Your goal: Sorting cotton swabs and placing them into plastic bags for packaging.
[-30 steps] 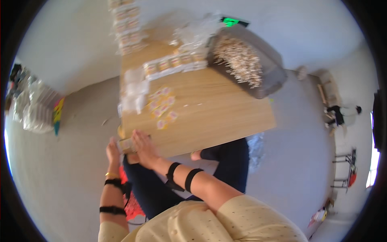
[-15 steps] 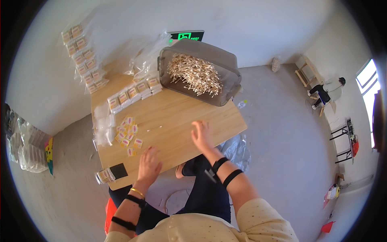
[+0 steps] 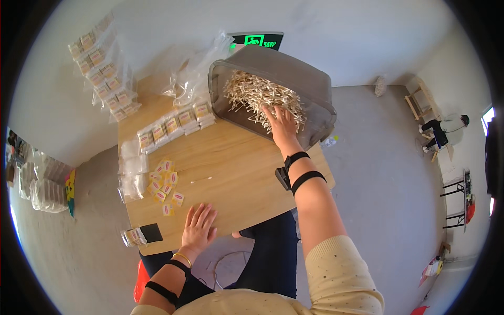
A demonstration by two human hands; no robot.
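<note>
My right hand [image 3: 283, 126] reaches into the tilted grey plastic tub [image 3: 294, 63], its fingers apart against the heap of cotton swabs [image 3: 249, 89]. No swabs show clearly gripped in it. Resting by the near table edge, my left hand [image 3: 198, 228] is open with fingers stretched and holds nothing. Ahead of it lie two loose cotton swabs [image 3: 201, 179] on the wooden table. Small yellow and white cards [image 3: 167, 178] are scattered left of these swabs.
Filled swab packs [image 3: 172, 126] stand in a row before the tub. Clear plastic bags [image 3: 134, 168] lie along the left table edge [image 3: 137, 215]; a swab pack and a black card [image 3: 152, 232] sit at the near left corner. Bagged packs [image 3: 102, 73] stand at the far left. Another person [image 3: 438, 134] works far right.
My right hand has moved forward from over the table into the tub and onto the swabs. My left hand has dropped slightly nearer to me and lies flatter.
</note>
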